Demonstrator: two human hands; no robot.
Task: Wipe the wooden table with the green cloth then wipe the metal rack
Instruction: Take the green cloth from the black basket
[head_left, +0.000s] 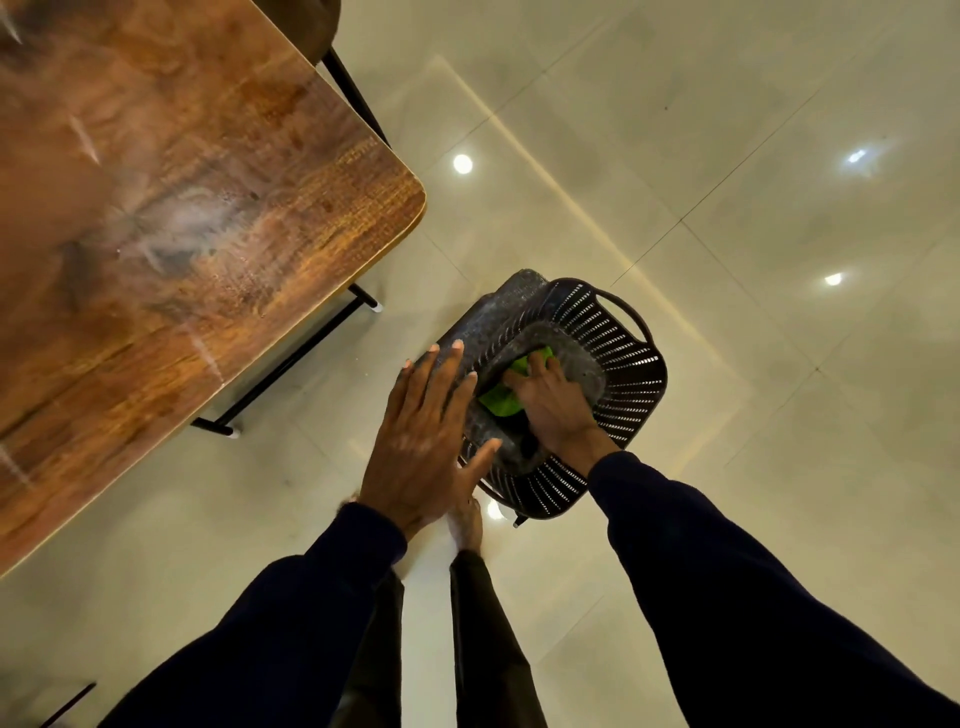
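Observation:
The wooden table (171, 218) fills the upper left, its top showing smeared streaks. On the floor to its right stands a dark slotted basket-like rack (618, 374) with a grey speckled inner tray (582, 364). My right hand (556, 405) presses the green cloth (501, 397) flat against that grey tray, inside the rack. My left hand (426, 441) hovers with fingers spread at the rack's left side, over its grey outer part, holding nothing.
Glossy pale floor tiles (753, 182) surround the rack and reflect ceiling lights. Black table legs (291, 364) run under the table's near corner. A dark chair leg (358, 98) shows beyond the table. My bare foot (465, 525) is just below the rack.

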